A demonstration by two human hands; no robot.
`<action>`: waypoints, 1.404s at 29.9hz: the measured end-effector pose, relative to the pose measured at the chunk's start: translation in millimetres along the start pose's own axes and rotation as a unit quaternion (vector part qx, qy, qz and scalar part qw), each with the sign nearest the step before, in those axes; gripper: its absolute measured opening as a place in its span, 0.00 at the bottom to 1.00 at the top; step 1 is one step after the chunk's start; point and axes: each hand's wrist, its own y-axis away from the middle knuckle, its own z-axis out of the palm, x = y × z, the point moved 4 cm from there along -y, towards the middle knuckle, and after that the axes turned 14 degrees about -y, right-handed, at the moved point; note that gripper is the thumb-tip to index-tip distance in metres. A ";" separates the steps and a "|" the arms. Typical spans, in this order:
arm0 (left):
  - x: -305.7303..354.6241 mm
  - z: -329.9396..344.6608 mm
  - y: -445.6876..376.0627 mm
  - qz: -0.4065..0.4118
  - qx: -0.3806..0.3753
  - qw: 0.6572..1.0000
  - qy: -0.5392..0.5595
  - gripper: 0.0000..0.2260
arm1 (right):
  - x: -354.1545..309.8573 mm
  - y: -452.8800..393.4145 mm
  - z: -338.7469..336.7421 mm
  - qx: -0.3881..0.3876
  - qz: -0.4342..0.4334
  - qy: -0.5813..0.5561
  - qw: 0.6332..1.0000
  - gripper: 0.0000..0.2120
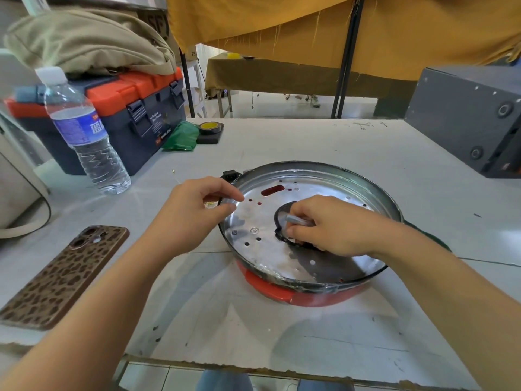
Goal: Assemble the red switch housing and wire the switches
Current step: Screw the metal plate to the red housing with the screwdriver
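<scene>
Left hand [197, 210] fingers pinch the round red housing's [282, 292] shiny metal plate [262, 218] rim. Right hand [335, 227] fingers pinch a small grey part [297, 220] at the centre hole. No wiring in sight: early going, I'd say.

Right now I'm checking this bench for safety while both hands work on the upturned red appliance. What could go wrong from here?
1. The right hand pinches a small grey part at the dark opening in the round shiny metal base plate; its cut edge might nick fingers.
2. The left hand holds the thin rim, so the red housing could slip.
3. The clear plastic water bottle stands close by; tipped, it could wet the wiring.
</scene>
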 end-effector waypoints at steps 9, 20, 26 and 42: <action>33.5 8.1 14.4 0.127 -0.085 0.985 -0.085 0.13 | -0.1 -2.5 1.1 -0.004 -0.004 -0.060 0.998 0.10; 63.8 33.8 15.1 0.185 -0.256 0.940 -0.126 0.33 | 12.1 8.3 -28.4 0.044 -0.023 -0.095 0.994 0.14; 73.5 47.5 16.3 0.204 -0.312 0.917 -0.139 0.36 | 21.3 15.8 -36.7 0.024 -0.012 -0.109 0.994 0.06; 80.5 50.7 14.2 0.241 -0.308 0.915 -0.096 0.31 | 16.7 22.2 -36.2 -0.059 -0.044 -0.075 0.994 0.04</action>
